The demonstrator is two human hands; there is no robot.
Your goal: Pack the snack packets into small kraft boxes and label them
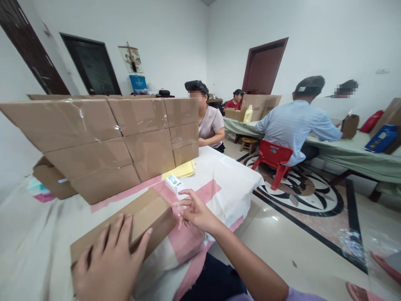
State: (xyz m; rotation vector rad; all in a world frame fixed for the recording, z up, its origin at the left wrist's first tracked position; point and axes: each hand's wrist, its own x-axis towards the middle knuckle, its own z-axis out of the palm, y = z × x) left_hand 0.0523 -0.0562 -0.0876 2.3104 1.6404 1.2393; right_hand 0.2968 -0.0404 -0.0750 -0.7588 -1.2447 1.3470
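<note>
A long, closed cardboard box (147, 209) lies at an angle on the cloth-covered table. My left hand (109, 259) rests flat on its top, fingers spread and the thumb along the front edge. Just beyond the box's right end is my right hand (196, 213), fingers apart and partly bent, with nothing visible in them. Its index finger points toward a small white device with a grey display (174, 184); whether the fingertip touches it I cannot tell. Yellow paper sheets (181, 170) lie behind the device.
A wall of taped cardboard boxes (140, 138) stands along the table's far side. The pink and white tablecloth (219, 167) hangs over the right edge. A person (211, 125) sits beyond the boxes; another, on a red chair (275, 154), works at a green-covered table (338, 146).
</note>
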